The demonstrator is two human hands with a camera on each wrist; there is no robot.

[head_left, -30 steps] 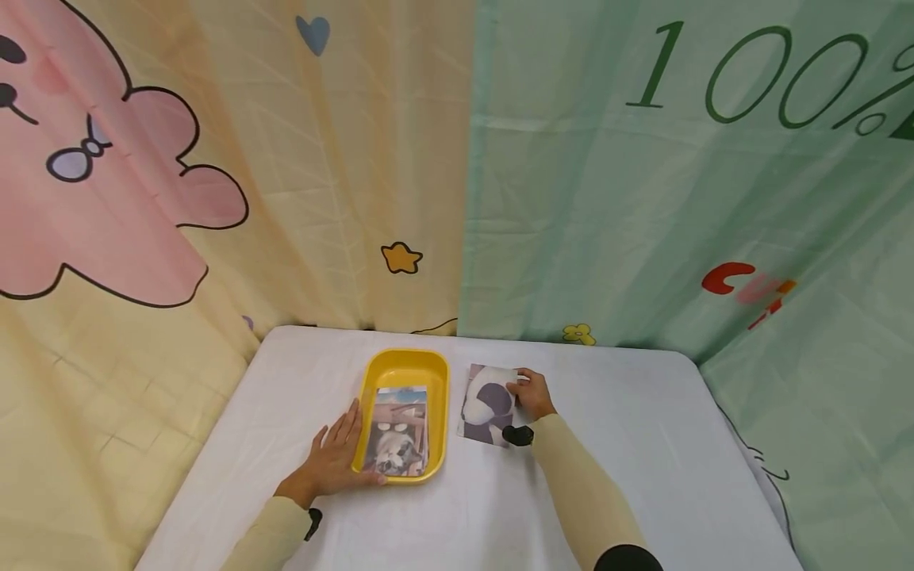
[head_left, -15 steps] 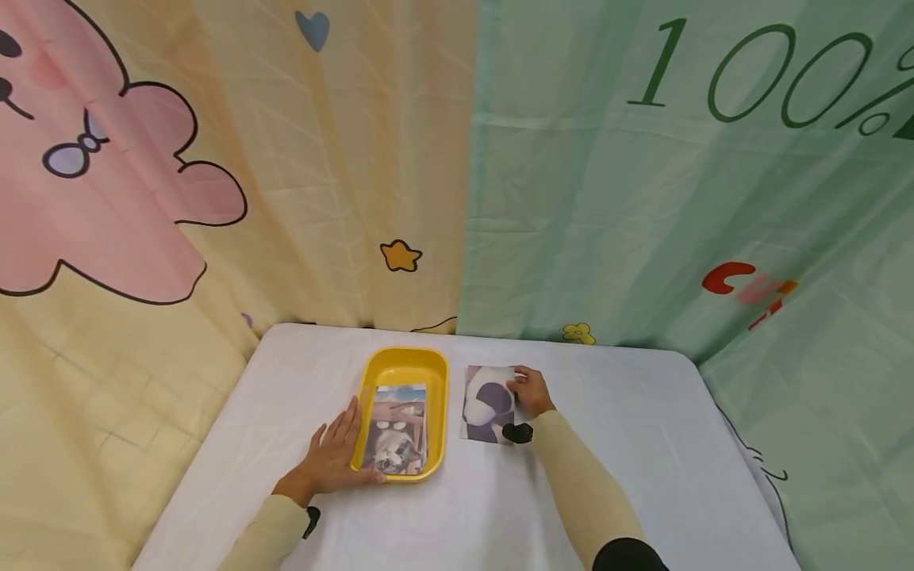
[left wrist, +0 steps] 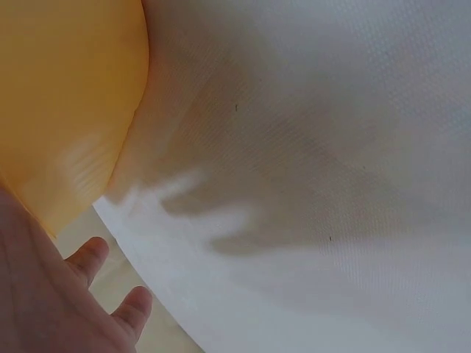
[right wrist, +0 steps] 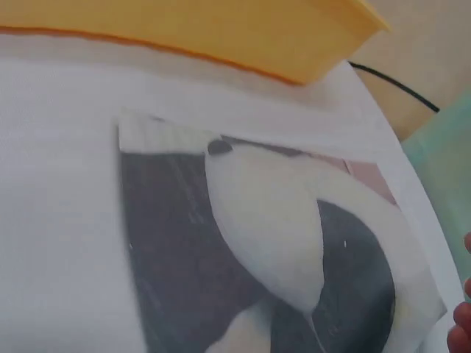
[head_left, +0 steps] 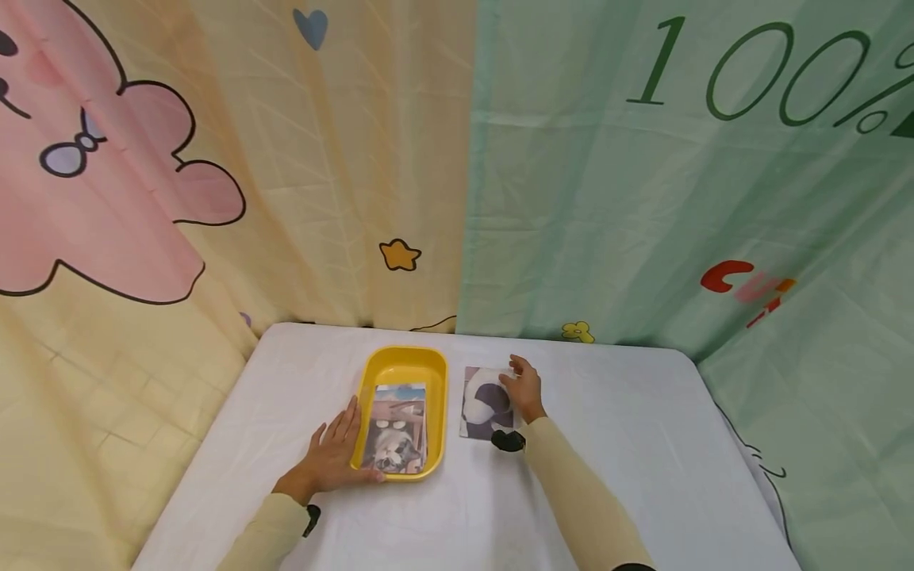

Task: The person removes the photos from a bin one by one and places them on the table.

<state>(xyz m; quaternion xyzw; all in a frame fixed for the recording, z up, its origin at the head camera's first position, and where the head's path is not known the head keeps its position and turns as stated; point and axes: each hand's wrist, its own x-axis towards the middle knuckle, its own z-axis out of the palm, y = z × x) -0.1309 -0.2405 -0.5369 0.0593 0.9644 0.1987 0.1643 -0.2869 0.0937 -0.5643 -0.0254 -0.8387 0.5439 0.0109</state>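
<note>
A yellow tray (head_left: 440,412) stands left of the table's middle with a photo card (head_left: 397,444) of a grey-and-white animal lying in it. My left hand (head_left: 332,460) rests along the tray's left side, fingers spread straight and thumb at the near rim. In the left wrist view that hand (left wrist: 37,294) is beside the tray's yellow wall (left wrist: 70,88). Right of the tray, a second card (head_left: 485,400) with a white and dark picture lies on the table. My right hand (head_left: 524,390) is over its right edge with loosely bent fingers, gripping nothing. The right wrist view shows fingertips (right wrist: 461,316) just off the card (right wrist: 265,220).
A white cloth covers the table (head_left: 628,444). Behind it hang a yellow curtain (head_left: 336,159) and a green curtain (head_left: 571,198). The tray's wall (right wrist: 184,29) stands a short gap from the loose card. Dark bands are on both wrists.
My right hand has let go of the loose card's right edge and lifted slightly off it. The card has shifted a little. The left hand and tray have stayed put.
</note>
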